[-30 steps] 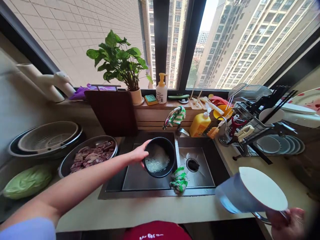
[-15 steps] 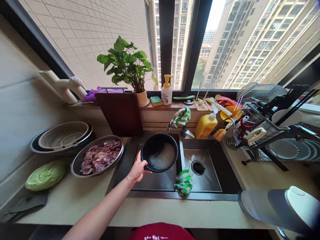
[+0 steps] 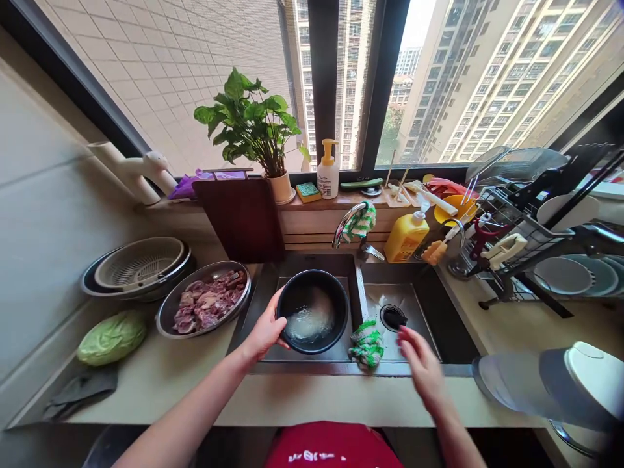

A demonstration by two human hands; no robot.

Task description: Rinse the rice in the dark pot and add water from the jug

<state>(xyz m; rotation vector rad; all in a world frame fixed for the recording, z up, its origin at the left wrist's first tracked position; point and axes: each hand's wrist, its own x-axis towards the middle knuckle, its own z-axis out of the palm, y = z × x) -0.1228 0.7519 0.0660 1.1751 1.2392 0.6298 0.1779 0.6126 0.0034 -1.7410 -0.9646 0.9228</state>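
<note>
My left hand (image 3: 264, 331) grips the left rim of a black pot (image 3: 312, 311) that sits in the sink (image 3: 429, 325) under the tap (image 3: 347, 224). Water and white rice lie in the pot's bottom. My right hand (image 3: 422, 365) hovers over the sink's front right edge, fingers stretched out and holding nothing, just right of a green-and-white cloth (image 3: 366, 344). The drain (image 3: 392, 317) lies beyond its fingertips.
A metal bowl of raw meat (image 3: 205, 305), a colander (image 3: 139, 263) and a cabbage (image 3: 112, 337) sit on the left counter. A white-lidded grey appliance (image 3: 550, 383) stands at right, a dish rack (image 3: 531, 250) behind it. Yellow bottle (image 3: 406, 236), soap pump (image 3: 328, 172), plant (image 3: 253, 130) and cutting board (image 3: 241, 218) line the sill.
My right hand has let go of the grey appliance, now standing on the right counter, and come over the sink. My left hand pulled the pot slightly nearer.
</note>
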